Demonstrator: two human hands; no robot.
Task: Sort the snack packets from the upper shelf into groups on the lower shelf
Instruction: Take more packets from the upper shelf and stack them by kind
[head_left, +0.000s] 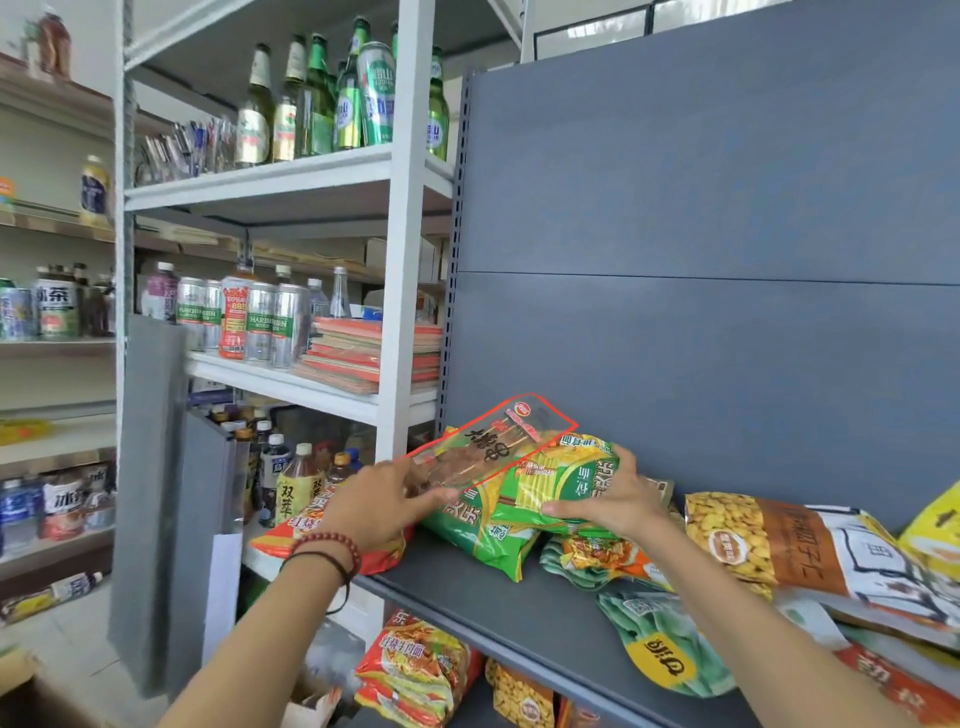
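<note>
Left hand (379, 501): pinching clear packet (491, 447) by its near end
Clear packet: tilted atop green packets (519, 501); at upper shelf's (493, 603) left end
Right hand (615, 501): curled round green packets

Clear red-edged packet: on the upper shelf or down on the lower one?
Upper: the clear packet lies atop the green packets, left hand pinching its near end.
</note>
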